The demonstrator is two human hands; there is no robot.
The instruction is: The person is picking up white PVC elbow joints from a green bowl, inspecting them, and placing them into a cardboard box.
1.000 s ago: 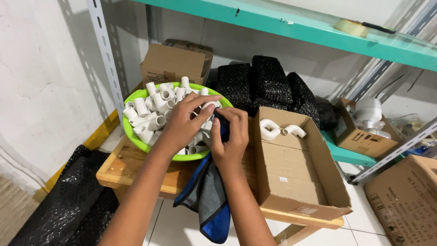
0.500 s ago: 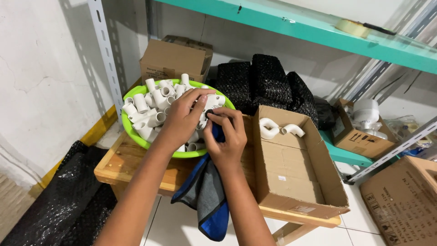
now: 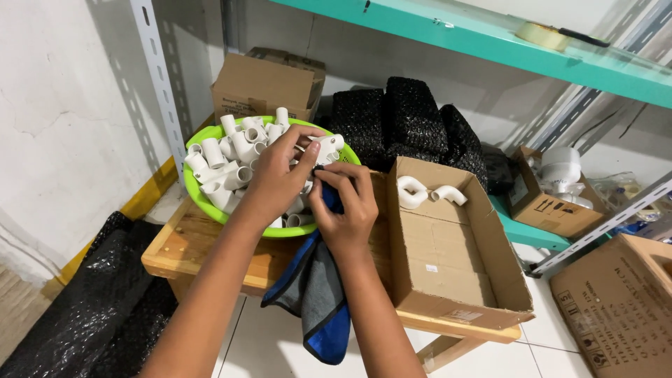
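My left hand (image 3: 276,175) grips a white plastic pipe fitting (image 3: 325,145) just above a green basket (image 3: 203,203) heaped with several white pipe fittings (image 3: 231,150). My right hand (image 3: 343,206) presses a blue and grey cloth (image 3: 318,294) against the held fitting; the cloth hangs down over the front of the wooden pallet table (image 3: 175,248). To the right lies an open flat cardboard box (image 3: 455,259) with two white elbow fittings (image 3: 427,192) at its far end.
A closed cardboard box (image 3: 266,84) stands behind the basket. Black mesh-wrapped bundles (image 3: 406,122) sit at the back. A teal shelf (image 3: 490,42) runs overhead. More cardboard boxes (image 3: 616,301) are at the right, black plastic sheeting (image 3: 91,308) on the floor at left.
Both hands stay over the basket; the fingers and the cloth have shifted slightly around the held fitting.
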